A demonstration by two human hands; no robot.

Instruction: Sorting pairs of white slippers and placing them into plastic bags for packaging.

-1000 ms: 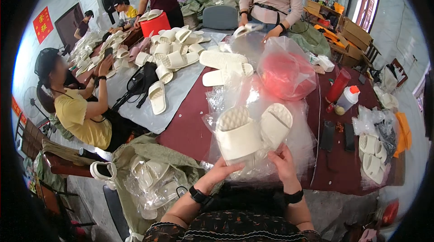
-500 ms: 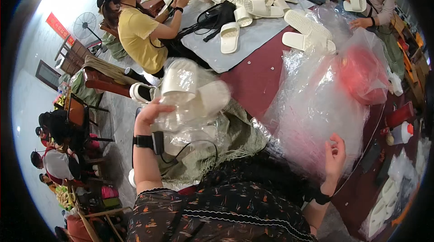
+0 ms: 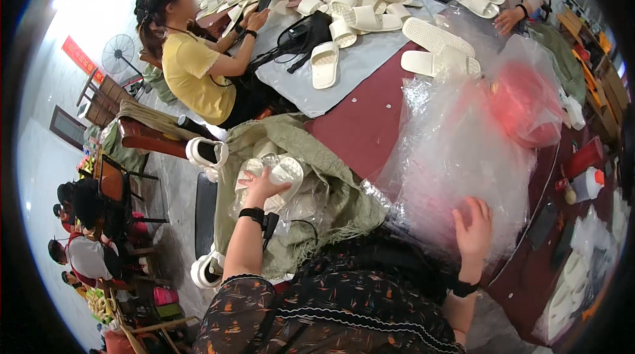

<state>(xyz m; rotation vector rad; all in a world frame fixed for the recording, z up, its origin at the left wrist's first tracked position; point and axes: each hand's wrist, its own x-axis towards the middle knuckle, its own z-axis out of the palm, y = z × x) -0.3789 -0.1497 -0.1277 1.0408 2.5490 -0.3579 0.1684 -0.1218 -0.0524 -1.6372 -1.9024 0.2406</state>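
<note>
On my left, an olive woven sack gapes open, with a pair of white slippers in a clear plastic bag at its mouth. My left hand lies over the bagged pair, fingers spread and touching it. More clear wrapping shows deeper in the sack. Over the near edge of a heap of clear plastic bags hovers my right hand, fingers apart and slightly curled, with nothing in it. Whether its fingertips touch the plastic I cannot tell.
A dark red table carries loose white slippers, a black bag, and a red bundle in plastic. A person in yellow holds a phone at left; across the table, another person's hands are near white slippers.
My left hand has lowered the bagged white slippers into the sack's mouth, and its fingers have spread. My right hand has shifted slightly left over the plastic bags.
</note>
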